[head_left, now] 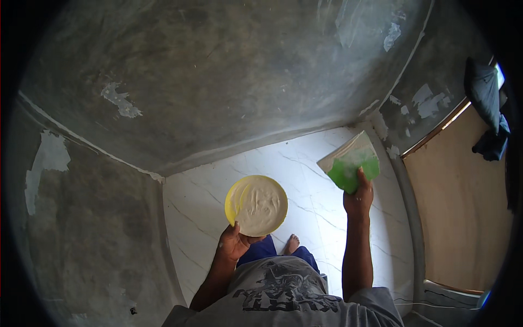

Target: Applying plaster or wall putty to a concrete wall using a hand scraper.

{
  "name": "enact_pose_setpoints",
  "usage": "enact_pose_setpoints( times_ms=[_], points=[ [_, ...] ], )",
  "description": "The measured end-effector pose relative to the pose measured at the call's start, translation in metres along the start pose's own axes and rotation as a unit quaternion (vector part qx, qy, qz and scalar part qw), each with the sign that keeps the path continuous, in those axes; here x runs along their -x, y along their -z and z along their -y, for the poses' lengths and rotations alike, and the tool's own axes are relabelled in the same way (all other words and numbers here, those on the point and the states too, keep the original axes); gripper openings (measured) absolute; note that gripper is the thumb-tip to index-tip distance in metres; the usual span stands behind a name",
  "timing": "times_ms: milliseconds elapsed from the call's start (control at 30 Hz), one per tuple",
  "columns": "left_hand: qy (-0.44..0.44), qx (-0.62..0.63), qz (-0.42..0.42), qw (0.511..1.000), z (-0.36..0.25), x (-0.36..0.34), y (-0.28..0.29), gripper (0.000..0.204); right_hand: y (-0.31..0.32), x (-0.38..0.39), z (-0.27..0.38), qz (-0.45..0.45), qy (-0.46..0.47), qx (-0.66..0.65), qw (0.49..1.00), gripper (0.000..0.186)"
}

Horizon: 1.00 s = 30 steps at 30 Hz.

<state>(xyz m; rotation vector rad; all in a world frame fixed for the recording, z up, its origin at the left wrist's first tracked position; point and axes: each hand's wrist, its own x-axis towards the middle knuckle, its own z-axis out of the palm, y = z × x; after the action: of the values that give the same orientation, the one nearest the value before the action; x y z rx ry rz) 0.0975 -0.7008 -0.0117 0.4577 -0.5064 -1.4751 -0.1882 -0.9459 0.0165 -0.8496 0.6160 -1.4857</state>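
My left hand (233, 243) grips the near-left rim of a round yellow plate (230, 204), its thumb over the edge. Pale, creamy filler paste (260, 203) covers most of the plate, with ridges in its surface. Held out to the right, a green putty spreader (354, 169) with a broad flat blade is in my right hand (358, 199). White paste coats the spreader's far edge. The plate and spreader are apart, both above the floor. Fingers beneath the plate and behind the spreader are partly hidden.
A grey plastered wall (218, 71) with whitish patches stands ahead, meeting side walls at both corners. White marbled tiles (207, 191) form the floor. On the right is a light brown door panel (463, 201), with dark cloth (485, 98) hanging at its top.
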Motion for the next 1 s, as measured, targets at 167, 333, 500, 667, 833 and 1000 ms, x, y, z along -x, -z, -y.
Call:
enact_pose_setpoints(
  times_ms=[167, 333, 500, 667, 833, 1000],
  points=[
    [-0.075, 0.031, -0.05, 0.995, -0.011, -0.046, -0.077, 0.066, -0.059, -0.125, 0.065, 0.042, -0.084, -0.171, 0.981, 0.034],
    [-0.125, 0.006, -0.077, 0.989, -0.038, -0.086, -0.082, 0.066, -0.112, -0.2, 0.052, 0.039, -0.107, -0.156, 0.981, 0.037],
    [-0.111, -0.028, -0.075, 0.991, -0.107, -0.125, -0.079, 0.069, -0.175, -0.276, 0.03, 0.049, -0.096, -0.27, 0.957, 0.042],
    [-0.095, -0.067, -0.086, 0.989, -0.156, -0.148, -0.095, 0.071, -0.225, -0.328, 0.03, 0.035, -0.071, -0.25, 0.965, 0.041],
    [-0.076, -0.043, -0.1, 0.991, -0.166, -0.173, -0.102, 0.071, -0.245, -0.367, 0.018, 0.019, 0.056, -0.068, 0.996, 0.028],
    [-0.072, -0.021, -0.138, 0.988, -0.177, -0.193, -0.119, 0.073, -0.284, -0.413, 0.003, 0.0, 0.191, 0.264, 0.945, 0.028]
  ],
)
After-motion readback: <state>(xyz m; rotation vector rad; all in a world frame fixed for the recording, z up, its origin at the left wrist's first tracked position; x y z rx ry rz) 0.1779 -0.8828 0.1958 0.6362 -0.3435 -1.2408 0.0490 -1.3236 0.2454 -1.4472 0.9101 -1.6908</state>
